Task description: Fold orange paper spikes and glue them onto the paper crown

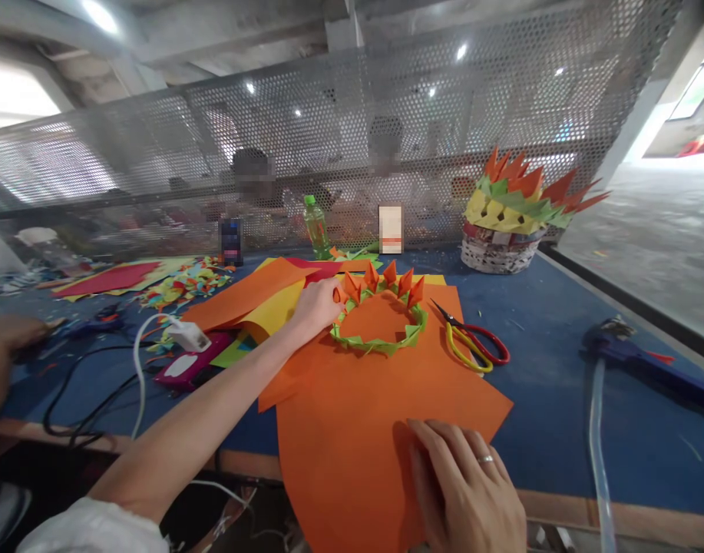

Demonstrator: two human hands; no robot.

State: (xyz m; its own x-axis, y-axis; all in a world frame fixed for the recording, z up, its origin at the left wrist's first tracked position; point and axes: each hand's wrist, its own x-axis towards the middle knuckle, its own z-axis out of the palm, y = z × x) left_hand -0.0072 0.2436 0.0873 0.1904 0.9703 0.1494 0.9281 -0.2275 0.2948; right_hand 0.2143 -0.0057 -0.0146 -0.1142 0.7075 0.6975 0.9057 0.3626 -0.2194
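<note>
A ring of folded green paper lies on orange paper sheets, with several pointed orange paper pieces standing along its far side. At the ring's left edge, my left hand has its fingers closed on a small folded orange paper piece, mostly hidden by the fingers. My right hand, with a ring on one finger, rests on the large orange sheet near the table's front edge; its fingers are loosely bent and hold nothing. Scissors with red and yellow handles lie right of the green ring.
A glue gun lies on the blue table at right. Behind stand a layered paper basket and a green-capped bottle. At left are paper scraps, a pink device, cables, and another person's hand.
</note>
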